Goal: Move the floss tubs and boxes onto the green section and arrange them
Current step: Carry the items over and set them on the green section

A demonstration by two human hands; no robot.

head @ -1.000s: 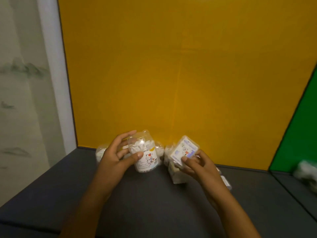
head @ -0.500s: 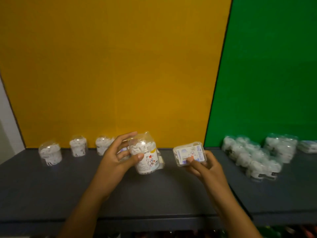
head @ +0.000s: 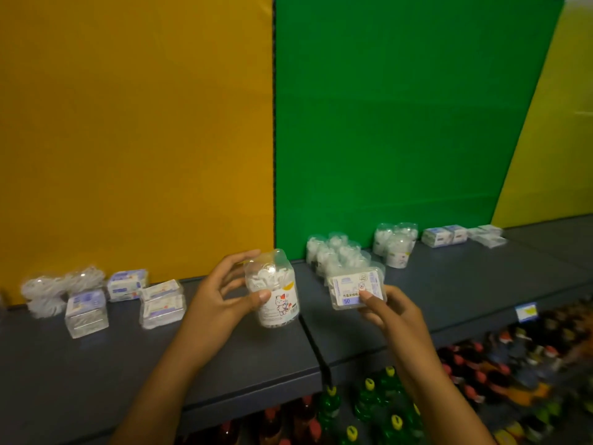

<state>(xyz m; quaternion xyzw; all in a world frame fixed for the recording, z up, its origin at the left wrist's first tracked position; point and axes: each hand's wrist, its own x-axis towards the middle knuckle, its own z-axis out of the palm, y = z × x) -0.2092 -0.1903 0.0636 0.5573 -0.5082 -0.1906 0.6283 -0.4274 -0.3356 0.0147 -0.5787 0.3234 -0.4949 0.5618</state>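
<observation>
My left hand grips a clear floss tub with a cat label, held above the shelf near the seam between the orange and green sections. My right hand pinches a flat clear floss box over the green section. On the shelf below the green panel stand several tubs, more tubs and boxes. Under the orange panel remain several boxes and tubs.
The dark grey shelf has a front edge with a blue price tag. Below it stand green bottles and rows of colourful bottles. A yellow panel lies to the right of the green one.
The view has swung right, from the orange section's left end to the green section. Both hands carried the tub and the box to the right, across to the orange-green seam.
</observation>
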